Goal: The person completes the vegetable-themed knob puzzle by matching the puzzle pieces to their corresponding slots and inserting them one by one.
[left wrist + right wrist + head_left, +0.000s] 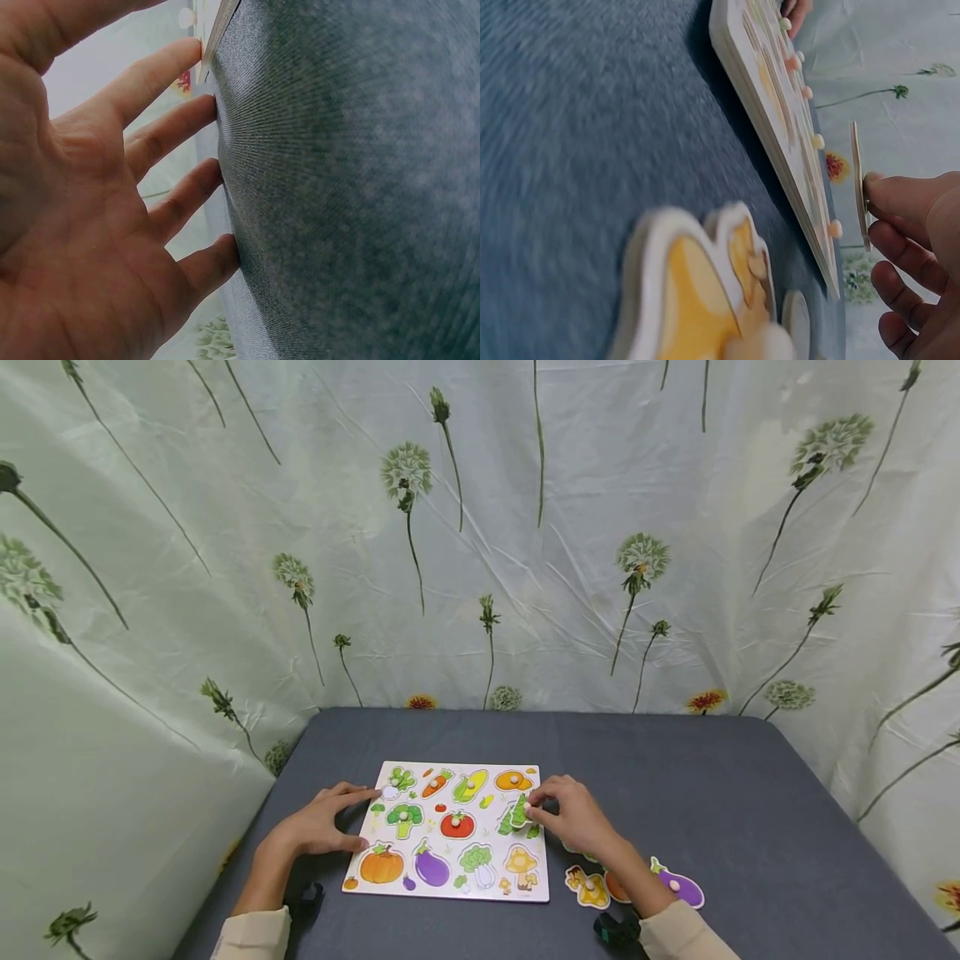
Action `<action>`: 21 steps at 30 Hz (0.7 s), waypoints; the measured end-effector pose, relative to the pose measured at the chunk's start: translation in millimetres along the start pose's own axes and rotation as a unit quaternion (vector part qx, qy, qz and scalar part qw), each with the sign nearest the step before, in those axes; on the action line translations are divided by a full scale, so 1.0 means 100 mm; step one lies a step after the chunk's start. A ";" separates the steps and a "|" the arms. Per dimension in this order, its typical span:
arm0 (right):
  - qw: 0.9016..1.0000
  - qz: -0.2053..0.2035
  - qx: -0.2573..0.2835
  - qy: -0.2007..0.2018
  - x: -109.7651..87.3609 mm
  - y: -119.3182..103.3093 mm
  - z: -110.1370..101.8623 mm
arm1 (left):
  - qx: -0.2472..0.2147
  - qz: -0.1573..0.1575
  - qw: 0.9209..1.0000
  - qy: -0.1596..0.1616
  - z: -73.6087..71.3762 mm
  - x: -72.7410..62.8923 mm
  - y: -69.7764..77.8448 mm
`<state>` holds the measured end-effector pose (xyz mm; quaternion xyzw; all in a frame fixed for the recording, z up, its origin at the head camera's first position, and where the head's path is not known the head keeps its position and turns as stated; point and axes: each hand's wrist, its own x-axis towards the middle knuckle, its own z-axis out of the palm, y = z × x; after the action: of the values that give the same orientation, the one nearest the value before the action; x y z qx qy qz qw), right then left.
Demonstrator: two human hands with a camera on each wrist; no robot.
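Note:
A white wooden vegetable puzzle board (537,892) lies on the table. My right hand (577,814) pinches a green puzzle piece (519,814) above the board's right side, over a green printed shape. The right wrist view shows this piece (858,180) edge-on between thumb and fingers, tilted up and apart from the board. My left hand (318,822) is spread at the board's left edge, thumb and index finger touching it. In the left wrist view its other fingers (176,199) extend to the table cloth. Knobbed tomato (457,825), broccoli (405,820) and corn (470,785) pieces sit in the board.
Loose pieces lie right of the board: a yellow mushroom (592,892), a purple eggplant (681,887), and an orange piece (617,888) and a green one partly hidden by my right forearm. A dark grey cloth covers the table (637,760). A floral curtain (525,568) hangs behind.

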<state>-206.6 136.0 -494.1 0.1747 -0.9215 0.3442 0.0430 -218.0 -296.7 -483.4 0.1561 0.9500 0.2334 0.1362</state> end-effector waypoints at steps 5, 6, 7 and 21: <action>1.000 -0.025 -0.004 -0.002 0.01 -0.03 0.07 | -0.001 0.001 1.000 0.002 0.01 0.00 0.00; 1.000 -0.028 -0.003 -0.002 0.01 -0.04 0.08 | -0.001 0.001 1.000 0.002 0.01 0.00 0.00; 1.000 -0.029 -0.003 -0.002 0.01 -0.04 0.09 | 0.000 0.001 1.000 0.002 0.01 0.00 0.00; 1.000 -0.011 -0.012 0.008 0.05 -0.08 0.22 | 0.006 0.001 1.000 0.003 0.01 0.00 0.00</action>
<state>-207.8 114.7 -504.7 0.1813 -0.9234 0.3337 0.0559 -218.0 -295.9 -484.3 0.1569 0.9517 0.2285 0.1318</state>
